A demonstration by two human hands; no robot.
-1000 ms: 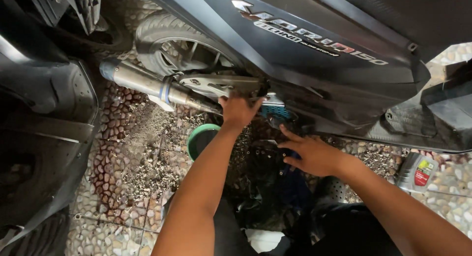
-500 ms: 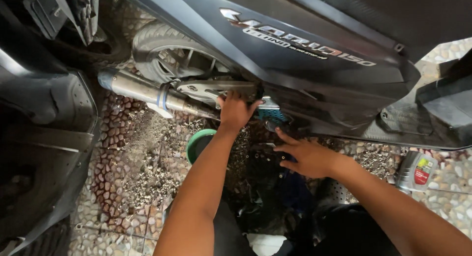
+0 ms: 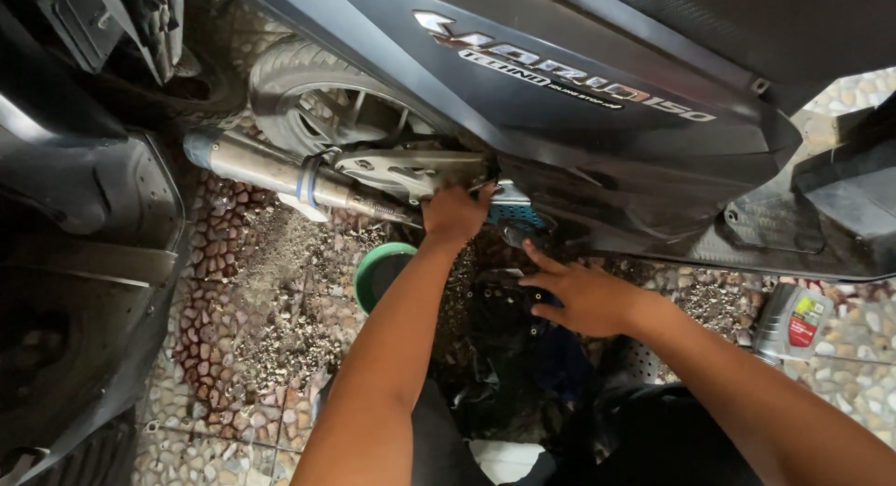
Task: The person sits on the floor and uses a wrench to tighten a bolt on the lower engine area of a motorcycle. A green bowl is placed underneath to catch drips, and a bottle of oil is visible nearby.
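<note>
Left hand point(image 3: 455, 215) up under the scooter belly, fingers curled narrow around something small at the engine underside point(image 3: 509, 215); whether it grips a bolt or just presses there, can't tell, palm hides it. Right hand point(image 3: 583, 295) spread wide, fingers fanned, hovering just below and right of the same spot, holding nothing.

Work point sits in the middle of the scene, tucked behind the dark body panel point(image 3: 579, 103), just right of the exhaust pipe point(image 3: 280, 173).

Handling, as a judgement: fitting there likely rigid metal, small, probably oily and slick, so best taken with fingertips square on its head, not its edges. Engine case itself heavy and fixed, nothing to lift. Pipe stiff, possibly hot, best not leaned on.

Green basin point(image 3: 381, 273) on the ground just near of the left wrist, partly hidden by the forearm; light, thin plastic, likely to slosh if nudged.

Grey oil bottle point(image 3: 791, 323) standing far right on the pebble floor point(image 3: 252, 299), well apart from both hands; light, smooth, grabbable round the waist.

Rear wheel point(image 3: 327, 98) beyond the pipe.

Count: two hands, one basin, one bottle, one pipe, one wheel visible on this scooter. Second dark vehicle point(image 3: 75, 253) at left edge.
</note>
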